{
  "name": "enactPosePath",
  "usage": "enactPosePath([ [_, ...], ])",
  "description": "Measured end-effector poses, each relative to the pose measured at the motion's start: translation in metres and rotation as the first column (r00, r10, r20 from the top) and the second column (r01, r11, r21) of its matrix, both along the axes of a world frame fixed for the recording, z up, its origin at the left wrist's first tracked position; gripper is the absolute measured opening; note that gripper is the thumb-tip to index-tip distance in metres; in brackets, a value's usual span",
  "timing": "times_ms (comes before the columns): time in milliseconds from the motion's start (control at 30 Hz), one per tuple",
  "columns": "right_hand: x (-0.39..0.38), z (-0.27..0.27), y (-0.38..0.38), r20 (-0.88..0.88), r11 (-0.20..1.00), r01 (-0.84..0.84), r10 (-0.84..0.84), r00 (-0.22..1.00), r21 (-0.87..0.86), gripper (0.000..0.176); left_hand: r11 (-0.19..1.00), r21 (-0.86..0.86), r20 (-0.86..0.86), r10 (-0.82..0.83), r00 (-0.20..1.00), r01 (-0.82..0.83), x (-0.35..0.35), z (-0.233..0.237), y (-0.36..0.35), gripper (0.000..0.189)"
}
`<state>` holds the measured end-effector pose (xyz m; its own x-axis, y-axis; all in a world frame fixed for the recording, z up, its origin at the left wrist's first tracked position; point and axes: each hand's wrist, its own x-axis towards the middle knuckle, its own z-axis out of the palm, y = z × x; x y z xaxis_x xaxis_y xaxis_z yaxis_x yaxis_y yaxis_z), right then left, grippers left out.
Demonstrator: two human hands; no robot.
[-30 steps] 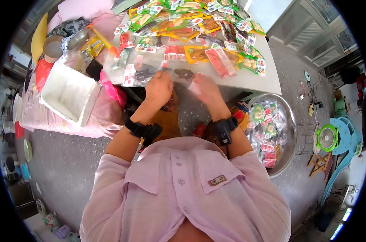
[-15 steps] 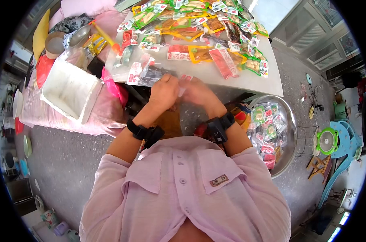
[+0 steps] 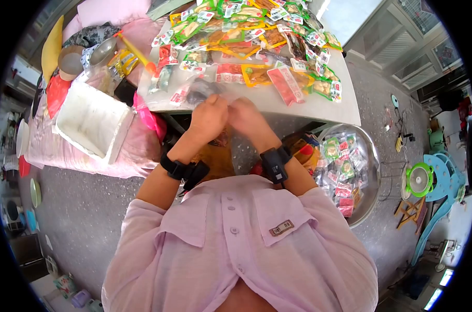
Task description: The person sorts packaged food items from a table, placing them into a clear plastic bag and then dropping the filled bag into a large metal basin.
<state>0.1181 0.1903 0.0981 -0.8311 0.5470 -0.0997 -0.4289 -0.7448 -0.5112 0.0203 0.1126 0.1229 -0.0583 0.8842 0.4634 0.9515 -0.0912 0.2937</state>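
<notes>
At the table's near edge my left hand (image 3: 210, 117) is closed on the near end of a clear plastic packet (image 3: 198, 92) with dark contents and red-and-white print. The packet is blurred and extends over the tabletop. My right hand (image 3: 249, 122) is right beside the left, its fingers drawn together close to the left fingertips. Motion smears those fingertips, and what they pinch cannot be made out. Just beyond the hands lie a red-and-white packet (image 3: 286, 86), a yellow-edged packet (image 3: 255, 75) and another red-printed packet (image 3: 229, 73).
Many sealed food packets (image 3: 236, 34) cover the far part of the white table (image 3: 329, 112). A metal basin (image 3: 375, 179) with small packets stands on the floor at right. At left, a white foam box (image 3: 90, 119) rests on pink cloth (image 3: 64, 156). A green fan (image 3: 419, 179) stands farther right.
The dark packet has shifted slightly and is now more blurred. Both hands stay together at the table edge; the right hand has moved a little left. The small red-printed piece by its fingers no longer shows.
</notes>
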Motion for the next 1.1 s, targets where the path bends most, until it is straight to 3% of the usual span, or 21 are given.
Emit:
enactPosePath([
  [100,-0.002,-0.018,0.006,0.370,0.857,-0.051,-0.167,0.914,0.512,0.030,0.999,0.049,0.077,0.001,0.997,-0.005,0.009,-0.003,-0.002,0.012],
  [233,0.008,0.002,0.004,0.507,0.820,-0.172,-0.160,0.847,0.546,0.037,0.998,0.007,0.134,0.059,0.989,-0.061,0.007,-0.013,0.002,0.006],
  [400,0.008,0.008,0.012,0.579,0.605,-0.335,-0.264,0.772,0.722,0.039,0.997,0.043,0.165,0.050,0.985,-0.058,0.004,-0.015,0.006,0.007],
  [500,0.005,-0.014,0.017,0.627,0.778,-0.387,-0.011,0.779,0.495,0.031,0.997,0.023,0.187,0.061,0.980,-0.067,0.004,-0.016,0.006,0.008],
  [600,0.004,-0.022,0.016,0.540,0.862,-0.396,0.180,0.822,0.316,0.023,0.999,0.001,0.184,0.050,0.982,-0.051,0.002,-0.019,0.006,0.013],
  [700,0.001,-0.018,0.013,0.457,0.958,-0.087,-0.049,0.888,0.273,0.017,0.998,-0.017,0.224,0.061,0.973,-0.059,0.003,-0.014,0.003,0.010],
  [800,-0.006,-0.028,0.018,0.551,0.944,-0.243,0.084,0.830,0.222,0.017,0.997,-0.026,0.248,0.072,0.966,-0.068,0.006,-0.011,0.003,0.008],
  [900,-0.003,-0.024,0.019,0.516,0.895,-0.324,0.129,0.847,0.307,0.017,0.999,0.008,0.239,0.042,0.970,-0.046,0.007,-0.005,0.002,0.008],
  [1000,0.000,-0.003,0.020,0.679,0.772,-0.531,0.182,0.711,0.350,0.018,0.999,-0.008,0.246,0.047,0.968,-0.046,0.003,-0.008,0.003,0.009],
  [1100,-0.008,-0.022,0.013,0.471,0.917,-0.238,0.063,0.880,0.321,0.015,0.997,-0.045,0.227,0.074,0.971,-0.066,0.001,-0.015,0.005,0.023],
])
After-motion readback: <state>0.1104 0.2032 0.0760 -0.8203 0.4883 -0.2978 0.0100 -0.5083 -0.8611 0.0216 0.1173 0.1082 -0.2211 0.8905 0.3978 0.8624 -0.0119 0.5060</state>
